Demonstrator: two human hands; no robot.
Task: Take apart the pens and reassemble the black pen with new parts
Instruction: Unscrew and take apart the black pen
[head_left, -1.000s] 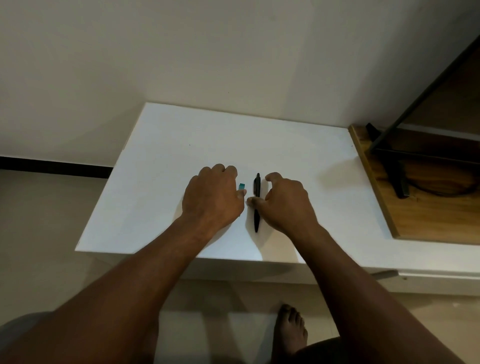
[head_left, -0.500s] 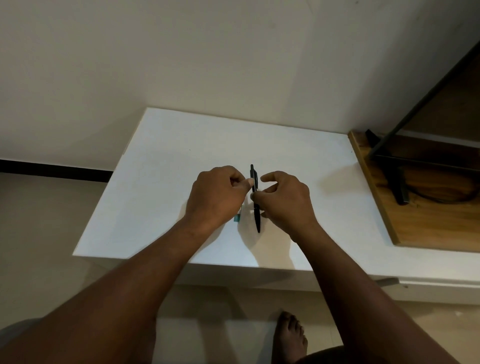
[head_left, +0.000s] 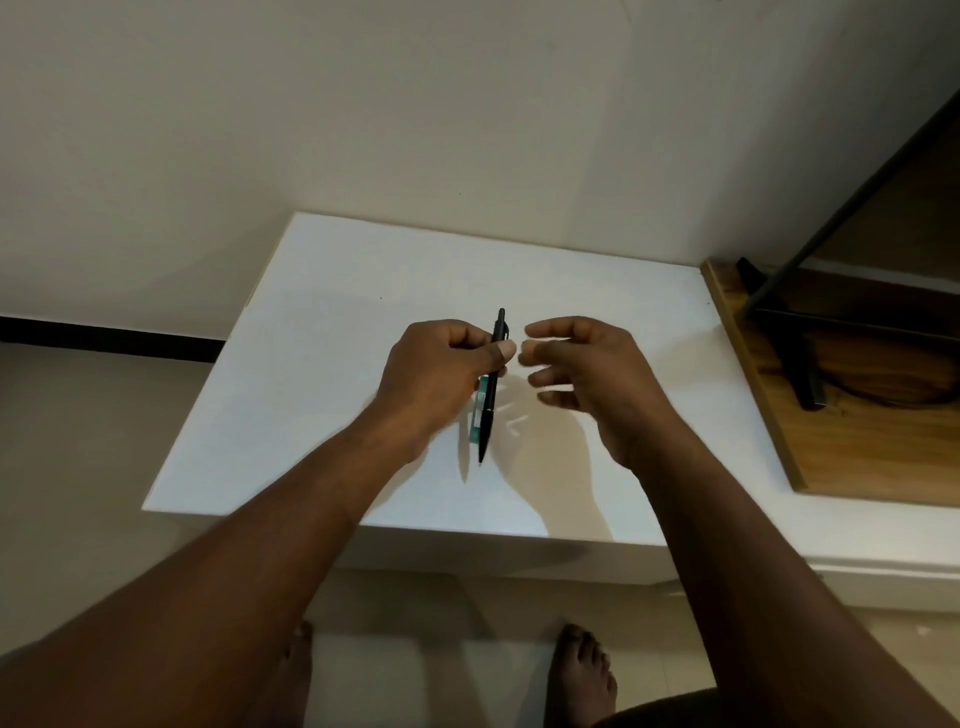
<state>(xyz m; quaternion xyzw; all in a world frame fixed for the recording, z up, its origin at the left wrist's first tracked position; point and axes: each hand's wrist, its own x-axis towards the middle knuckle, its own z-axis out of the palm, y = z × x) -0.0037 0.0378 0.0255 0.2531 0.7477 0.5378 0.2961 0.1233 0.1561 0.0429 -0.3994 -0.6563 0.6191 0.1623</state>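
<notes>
My left hand (head_left: 441, 371) is lifted above the white table (head_left: 322, 332) and grips the black pen (head_left: 490, 410) near its clip end, between thumb and fingers. The pen hangs nearly upright in the view, clicker end far, tip towards me. A teal pen (head_left: 476, 415) shows partly behind the black one and below my left hand; I cannot tell whether that hand holds it too. My right hand (head_left: 582, 374) hovers just right of the black pen, fingers spread and blurred, with nothing in it.
A wooden board (head_left: 852, 431) adjoins the table on the right, with a black stand foot (head_left: 795, 358) and a dark cable on it. A wall rises behind the table. My bare feet stand on the floor below the near edge.
Both hands have risen from the table. The black pen went from lying on the surface to my left hand's grip. My right hand has let go and drawn slightly right, its fingers spread.
</notes>
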